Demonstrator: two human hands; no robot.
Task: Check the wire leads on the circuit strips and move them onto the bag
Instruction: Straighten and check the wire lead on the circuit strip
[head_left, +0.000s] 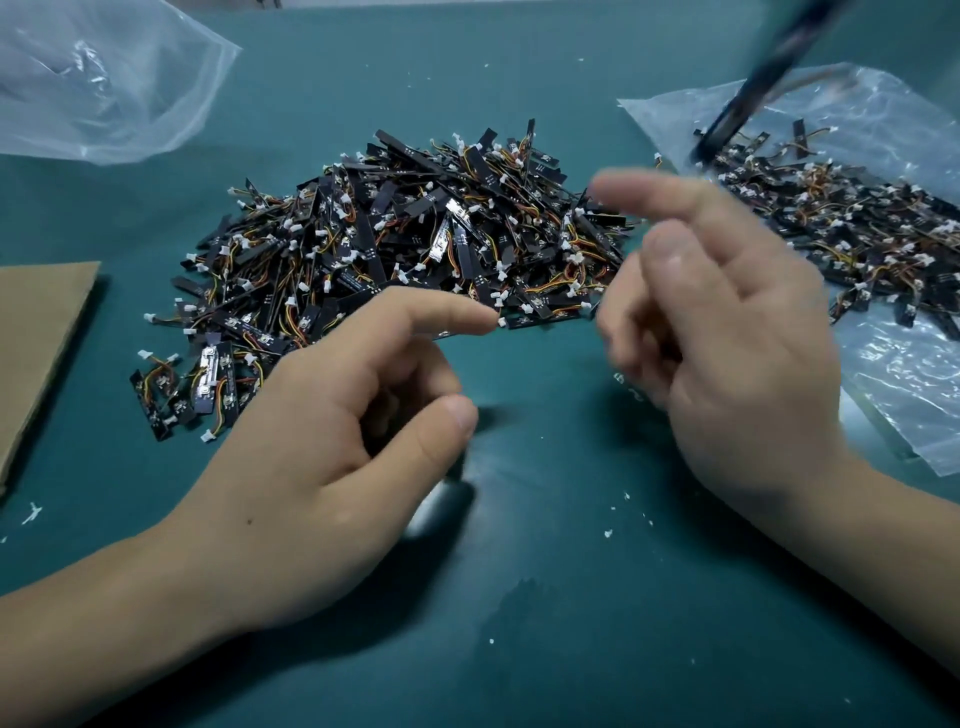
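A large heap of black circuit strips (415, 234) with orange and yellow wire leads and white connectors lies on the teal mat ahead of me. A flat clear bag (904, 395) at the right carries a second heap of strips (857, 228). One strip (753, 88) is a dark blur in the air above that bag, and neither hand touches it. My right hand (727, 332) is blurred between the heap and the bag, its fingers loosely spread and holding nothing. My left hand (332, 447) hovers at the near edge of the heap, index finger out, other fingers loosely curled, holding nothing.
A crumpled clear bag (104, 78) lies at the back left. A brown cardboard sheet (36, 332) sits at the left edge. A small cluster of strips (192, 384) lies just left of my left hand. White plastic crumbs dot the teal mat (519, 571).
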